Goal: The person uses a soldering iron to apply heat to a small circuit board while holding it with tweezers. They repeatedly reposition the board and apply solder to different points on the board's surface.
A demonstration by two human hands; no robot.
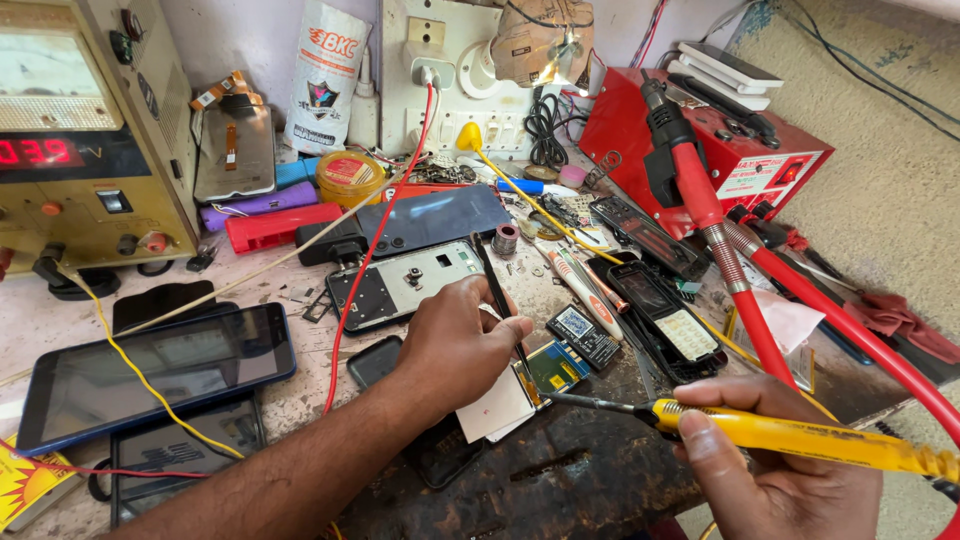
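Head view looks down on a crowded repair tabletop (600,480). Left hand (455,345) is closed around a thin black tool (497,290), its tip down on a small circuit board (553,368) that lies beside a white square piece (495,407). Right hand (775,470) grips a yellow-handled soldering iron (800,435), whose metal tip reaches to the board's edge. Just right of the board lie a small dark keypad part (583,335) and an opened keypad phone (665,318). Behind the left hand rests a bare phone frame (400,283) and a dark phone (435,220). A red hot-air wand (690,170) with its red hose (860,340) crosses close above the right hand, leaning from a red station box (740,150). Far left, well apart, sit a tablet (150,370) and a bench power supply (90,130); red and yellow wires trail across the tabletop between them.
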